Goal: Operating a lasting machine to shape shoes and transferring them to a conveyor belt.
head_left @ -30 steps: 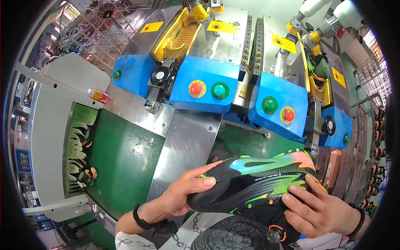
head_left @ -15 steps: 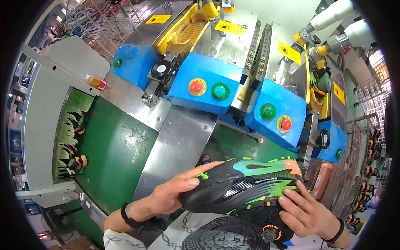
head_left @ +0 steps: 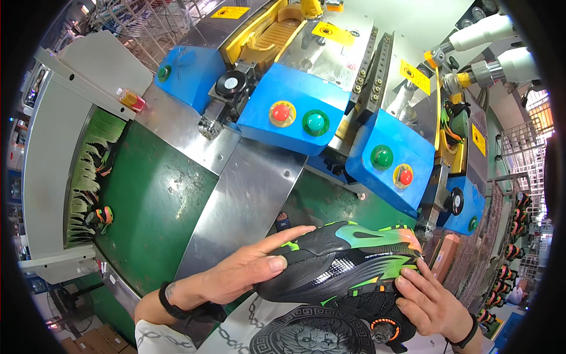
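Head view: the left hand (head_left: 243, 275) grips a multicoloured sneaker (head_left: 348, 259) at its three o'clock. The right hand (head_left: 433, 304) also holds it, toward ten o'clock.

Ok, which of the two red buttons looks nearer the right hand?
The red button right of its green button; the other red one, left of a teal button, lies farther from the right hand on the shoe.

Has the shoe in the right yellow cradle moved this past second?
No: judged against the yellow label, the shoe keeps its place in the cradle; the whole view has shifted.
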A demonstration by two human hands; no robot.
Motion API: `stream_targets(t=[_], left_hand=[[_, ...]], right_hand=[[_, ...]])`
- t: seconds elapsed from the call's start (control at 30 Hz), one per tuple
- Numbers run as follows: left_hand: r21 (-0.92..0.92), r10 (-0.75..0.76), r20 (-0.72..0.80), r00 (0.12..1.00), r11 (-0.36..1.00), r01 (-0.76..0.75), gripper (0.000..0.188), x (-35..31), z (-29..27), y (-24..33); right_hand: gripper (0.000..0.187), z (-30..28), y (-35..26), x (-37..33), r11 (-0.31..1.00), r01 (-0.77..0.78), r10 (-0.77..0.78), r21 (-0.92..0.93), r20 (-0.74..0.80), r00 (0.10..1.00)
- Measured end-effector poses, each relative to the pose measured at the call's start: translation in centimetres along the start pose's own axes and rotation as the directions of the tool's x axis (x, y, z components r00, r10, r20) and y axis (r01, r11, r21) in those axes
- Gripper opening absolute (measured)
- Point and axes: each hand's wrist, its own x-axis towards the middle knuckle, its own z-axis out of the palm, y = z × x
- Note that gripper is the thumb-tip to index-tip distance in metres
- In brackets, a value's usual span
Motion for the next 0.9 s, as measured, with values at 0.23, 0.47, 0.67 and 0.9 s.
stream_targets(t=[0.23, 0.47, 0.67, 0.9], left_hand=[[0.200, 0.181, -0.024, 0.983, 0.965, -0.173, 0.054, 0.3, -0.8, -0.7], [-0.010, 0.369, -0.057, 0.928, 0.929, -0.371, 0.123, 0.0, -1.9, -0.2], [0.334, 0.524, -0.122, 0.843, 0.821, -0.462, 0.094, 6.5, -1.1, -7.9], [0.277, 0.502, -0.070, 0.862, 0.840, -0.467, 0.085, 13.1, 6.3, -7.4]], right_hand=[[0.023, 1.0, 0.1, 1.0, 0.996, -0.031, 0.031, -0.081, 0.001, 1.000], [0.078, 2.7, 0.4, 1.0, 0.802, -0.044, 0.150, 0.596, -0.130, 0.980], [0.070, 6.1, 0.0, 1.6, 0.307, -0.068, 0.540, 0.949, -0.114, 0.834], [0.063, 7.7, 4.0, -3.1, 0.535, 0.168, 0.557, 0.828, -0.496, 0.666]])
